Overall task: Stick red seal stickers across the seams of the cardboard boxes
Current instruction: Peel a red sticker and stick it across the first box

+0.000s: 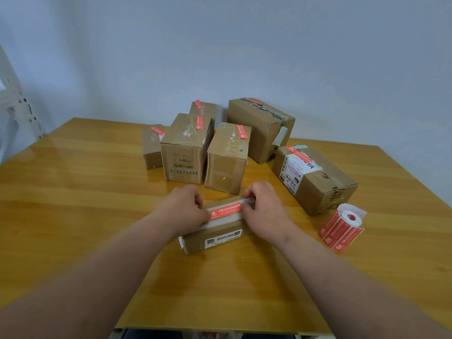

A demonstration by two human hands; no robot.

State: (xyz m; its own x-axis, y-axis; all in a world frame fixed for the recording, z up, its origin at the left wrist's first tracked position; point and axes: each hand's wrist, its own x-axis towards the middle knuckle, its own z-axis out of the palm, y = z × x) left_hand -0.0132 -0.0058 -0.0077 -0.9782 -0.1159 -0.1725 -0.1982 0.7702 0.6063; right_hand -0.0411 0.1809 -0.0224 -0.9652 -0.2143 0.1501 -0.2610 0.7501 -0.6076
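Hands: left hand [186,206] and right hand [265,206] pinch red sticker [225,211] ends over small box [215,231]; bare surface [73,192] left, sticker roll [342,228] right.

sticker [225,211] ends hidden (under hands)

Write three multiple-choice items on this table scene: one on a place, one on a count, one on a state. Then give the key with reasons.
1. Where is the sticker roll?
A. by the right hand
B. on a box at the back
C. by the left hand

2. How many boxes are on the table?
A. four
B. seven
C. ten

3. What state is the sticker on the near box in?
A. still on the roll
B. crumpled on the table
C. lying along the box top, a hand at each end

Key: 1 A, the roll lies right of the right forearm. 2 B, six behind plus the near one. 3 C, fingers hold both ends.
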